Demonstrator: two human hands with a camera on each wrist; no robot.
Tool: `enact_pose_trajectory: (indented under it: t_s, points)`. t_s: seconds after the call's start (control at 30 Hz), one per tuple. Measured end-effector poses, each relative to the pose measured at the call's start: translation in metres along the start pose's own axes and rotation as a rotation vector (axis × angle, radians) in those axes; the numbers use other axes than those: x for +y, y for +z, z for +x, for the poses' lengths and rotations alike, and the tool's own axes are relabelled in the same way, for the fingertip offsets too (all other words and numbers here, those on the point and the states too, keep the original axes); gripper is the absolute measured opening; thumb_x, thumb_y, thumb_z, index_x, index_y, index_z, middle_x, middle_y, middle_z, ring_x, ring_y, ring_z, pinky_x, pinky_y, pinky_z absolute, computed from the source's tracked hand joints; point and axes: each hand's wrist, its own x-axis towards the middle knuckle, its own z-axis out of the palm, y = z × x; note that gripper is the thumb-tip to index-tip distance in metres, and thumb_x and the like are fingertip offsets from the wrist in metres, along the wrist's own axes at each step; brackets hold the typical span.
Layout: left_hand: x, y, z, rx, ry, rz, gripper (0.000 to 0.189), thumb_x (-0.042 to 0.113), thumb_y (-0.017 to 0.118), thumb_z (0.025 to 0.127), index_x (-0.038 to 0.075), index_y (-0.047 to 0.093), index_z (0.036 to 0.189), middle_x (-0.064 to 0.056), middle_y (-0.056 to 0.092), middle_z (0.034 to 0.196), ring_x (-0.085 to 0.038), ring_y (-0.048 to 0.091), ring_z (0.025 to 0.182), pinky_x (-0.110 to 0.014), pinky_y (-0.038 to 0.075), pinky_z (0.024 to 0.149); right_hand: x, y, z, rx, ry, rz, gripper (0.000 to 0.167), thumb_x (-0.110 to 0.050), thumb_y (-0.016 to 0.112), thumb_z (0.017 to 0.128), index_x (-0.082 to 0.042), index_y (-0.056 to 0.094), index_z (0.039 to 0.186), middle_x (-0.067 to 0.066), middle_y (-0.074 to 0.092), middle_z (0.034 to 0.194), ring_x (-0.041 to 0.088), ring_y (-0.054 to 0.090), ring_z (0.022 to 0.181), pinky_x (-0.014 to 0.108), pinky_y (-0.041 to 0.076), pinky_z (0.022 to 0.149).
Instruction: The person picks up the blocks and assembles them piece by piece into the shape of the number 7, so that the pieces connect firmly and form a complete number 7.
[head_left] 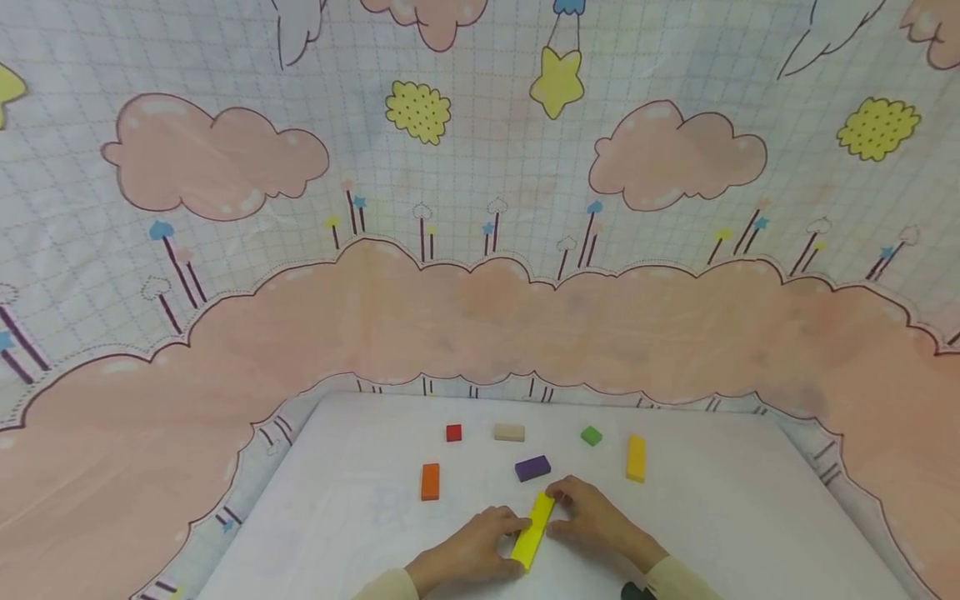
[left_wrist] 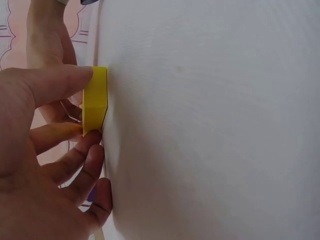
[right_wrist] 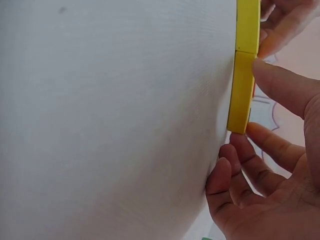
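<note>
The white bench [head_left: 337, 517] lies under everything. A left hand [head_left: 480, 546] and right hand [head_left: 596, 521] flank the long bright-yellow bar [head_left: 532, 532], perhaps two blocks end to end; each grip is nearly closed, pinching it. Beyond the bar lie a golden-yellow oblong block [head_left: 636, 458] rightward, an orange oblong block [head_left: 430, 482] leftward, purple [head_left: 532, 468] and cream [head_left: 509, 432] oblongs, a small green block [head_left: 592, 436] and a small red block [head_left: 453, 432].

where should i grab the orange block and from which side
Probably pinch the orange block mid-length by its two long sides, coming from above. It lies lengthwise front to back, and nothing touches those sides, so both seem reachable. The left hand, gripping the yellow bar, is nearer than the right hand.
</note>
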Motion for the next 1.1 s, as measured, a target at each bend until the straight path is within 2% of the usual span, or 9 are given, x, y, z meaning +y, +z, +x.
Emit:
enact_pose_trajectory:
  t_s: [0.33, 0.63, 1.1]
  points:
    - [0.0035, -0.0035, 0.0018, -0.009, -0.025, -0.043, 0.05, 0.036, 0.072, 0.088, 0.026, 0.059, 0.136, 0.011, 0.062, 0.117, -0.002, 0.054, 0.098, -0.038, 0.05, 0.101, -0.0024, -0.001, -0.0023, -0.018, -0.007, 0.008, 0.045, -0.024, 0.082, 0.079, -0.014, 0.063, 0.119, -0.004, 0.061, 0.11, 0.016, 0.056, 0.1, 0.044, 0.052, 0.094]
    - [0.0031, -0.0062, 0.0065, 0.0, 0.014, -0.017, 0.048, 0.034, 0.069, 0.091, 0.025, 0.058, 0.138, 0.013, 0.061, 0.109, 0.002, 0.05, 0.091, -0.027, 0.051, 0.093, -0.0015, -0.0018, -0.0021, -0.019, -0.037, -0.022, 0.044, -0.025, 0.081, 0.08, -0.015, 0.063, 0.119, -0.005, 0.062, 0.112, 0.018, 0.057, 0.102, 0.044, 0.051, 0.095]
    - [0.0041, -0.0026, 0.0077, 0.003, -0.003, -0.024, 0.05, 0.035, 0.069, 0.091, 0.026, 0.057, 0.138, 0.014, 0.06, 0.106, 0.0, 0.049, 0.088, -0.026, 0.051, 0.09, 0.0007, -0.0017, -0.0062, -0.037, -0.019, 0.017, 0.044, -0.027, 0.08, 0.081, -0.018, 0.063, 0.121, -0.005, 0.063, 0.115, 0.018, 0.057, 0.105, 0.047, 0.049, 0.099]
